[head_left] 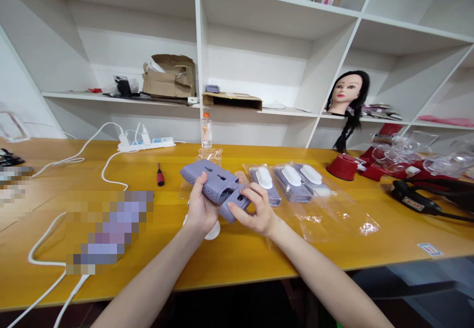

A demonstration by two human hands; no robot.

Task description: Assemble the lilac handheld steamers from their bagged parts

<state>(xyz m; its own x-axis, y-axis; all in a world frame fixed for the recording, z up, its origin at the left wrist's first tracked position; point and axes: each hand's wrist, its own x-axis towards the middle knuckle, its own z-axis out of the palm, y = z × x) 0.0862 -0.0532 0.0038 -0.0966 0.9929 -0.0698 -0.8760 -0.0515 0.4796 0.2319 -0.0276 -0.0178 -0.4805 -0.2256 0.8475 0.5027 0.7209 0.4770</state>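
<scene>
Head view: left grip [202, 208] wraps a lavender plastic case [209, 182], right grip [255, 208] pinches its end; bagged cases [292, 187] lie just beyond.

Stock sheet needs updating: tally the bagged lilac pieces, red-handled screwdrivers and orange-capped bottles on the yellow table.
Bagged lilac pieces with white ovals: 3
Red-handled screwdrivers: 1
Clear bottles with orange caps: 1
Total: 5

Lavender-grey plastic holder [207, 180], yellow-orange tabletop [237, 264], white power strip [146, 144]
</scene>
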